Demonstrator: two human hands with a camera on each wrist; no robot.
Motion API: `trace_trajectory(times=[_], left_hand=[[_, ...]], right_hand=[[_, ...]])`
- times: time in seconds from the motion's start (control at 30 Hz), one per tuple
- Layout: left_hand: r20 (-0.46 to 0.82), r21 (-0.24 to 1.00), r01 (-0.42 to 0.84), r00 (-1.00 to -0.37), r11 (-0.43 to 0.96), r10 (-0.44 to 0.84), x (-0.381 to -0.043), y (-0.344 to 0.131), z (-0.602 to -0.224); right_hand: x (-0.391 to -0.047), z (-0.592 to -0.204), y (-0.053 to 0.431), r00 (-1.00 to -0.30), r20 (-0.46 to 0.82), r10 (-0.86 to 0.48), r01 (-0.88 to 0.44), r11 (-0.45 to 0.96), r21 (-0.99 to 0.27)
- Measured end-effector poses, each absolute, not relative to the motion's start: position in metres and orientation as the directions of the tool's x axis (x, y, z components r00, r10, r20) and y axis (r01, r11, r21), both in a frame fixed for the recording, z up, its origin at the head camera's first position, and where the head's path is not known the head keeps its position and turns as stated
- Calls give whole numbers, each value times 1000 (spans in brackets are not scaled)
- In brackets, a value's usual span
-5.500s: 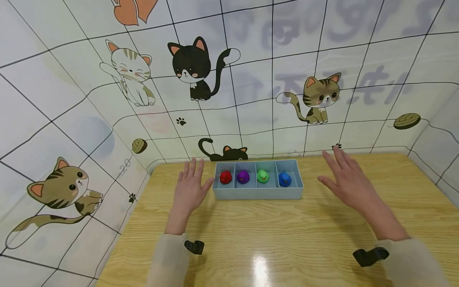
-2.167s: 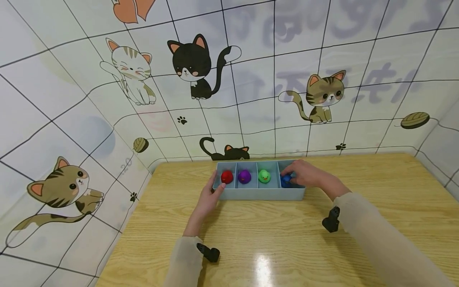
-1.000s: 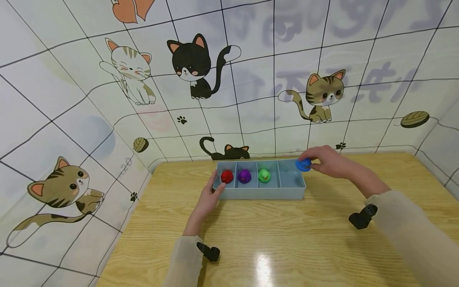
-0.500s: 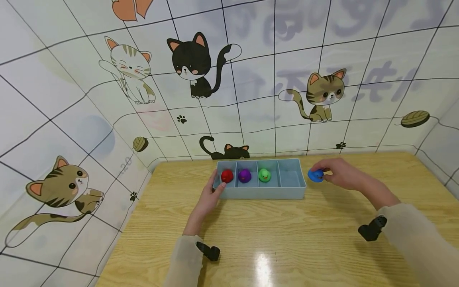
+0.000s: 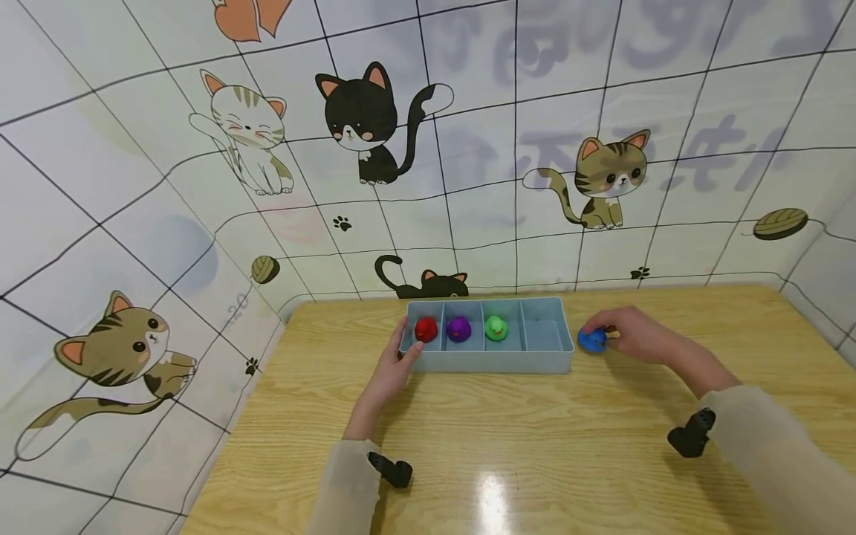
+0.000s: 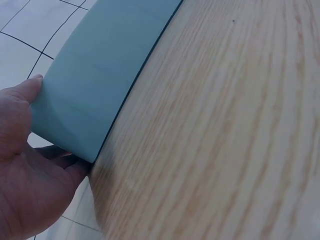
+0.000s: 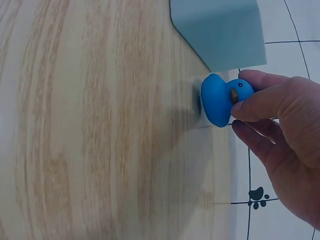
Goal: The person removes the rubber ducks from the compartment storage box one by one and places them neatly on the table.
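My right hand [image 5: 638,336] pinches a blue rubber duck [image 7: 216,101] by its head, just right of the box and low over the table. The duck stands upright, its orange-brown beak beside my thumb. With my left hand [image 5: 390,365] I hold the left end of a pale blue-grey divided box [image 5: 488,362], thumb at the front rim and fingers around the end wall. Inside it sit a red duck [image 5: 426,329], a purple duck [image 5: 458,329] and a green duck [image 5: 496,328], one per compartment. The rightmost compartment [image 5: 545,332] has a bare floor.
The wood-grain table [image 5: 461,438] runs under both forearms, with the box near its back edge. Close behind rises a wall covering [image 5: 481,245] printed with grid lines and cartoon cats. Each wrist carries a small black camera [image 5: 391,469].
My right hand has lifted the blue duck out of the rightmost compartment, carried it right past the box's end and lowered it toward the table. The left hand moved onto the box and stays there.
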State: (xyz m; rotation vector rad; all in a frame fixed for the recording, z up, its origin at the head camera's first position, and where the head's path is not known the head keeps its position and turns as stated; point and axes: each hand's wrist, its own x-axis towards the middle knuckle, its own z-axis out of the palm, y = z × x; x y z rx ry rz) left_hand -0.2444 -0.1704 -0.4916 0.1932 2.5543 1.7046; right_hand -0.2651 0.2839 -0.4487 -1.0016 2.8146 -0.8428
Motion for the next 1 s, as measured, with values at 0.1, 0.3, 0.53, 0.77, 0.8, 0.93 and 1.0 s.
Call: trace_trajectory(times=[0.1,0.3,0.53,0.77,0.8,0.93,1.0], left_hand=[[6,927,59,-990,370,142,-243,-169,-491],[7,931,60,-989,360,145,-244,-170,-490],[18,926,67,-991,372,134,-245,-170,-492],[23,928,74,-990,366,142,-245,-171,-493],[22,930,73,-989,361,144,-245,-171,-493],[25,931,75,-989,356,143,-246,-171,-494],[29,930,77,-990,360,138,-246,-172,-494]], right_hand=[[-264,-451,285,-797,134,-589,-562,643,-520],[-263,-454,285,-800,130,-586,-557,645,-524],[-263,-449,285,-787,122,-605,-564,626,-538],[-269,-431,284,-789,96,-607,-556,639,-532],[-270,-427,283,-793,93,-602,-551,644,-531],[-273,-413,274,-814,106,-572,-535,666,-520],[-275,-406,267,-825,116,-553,-526,679,-512]])
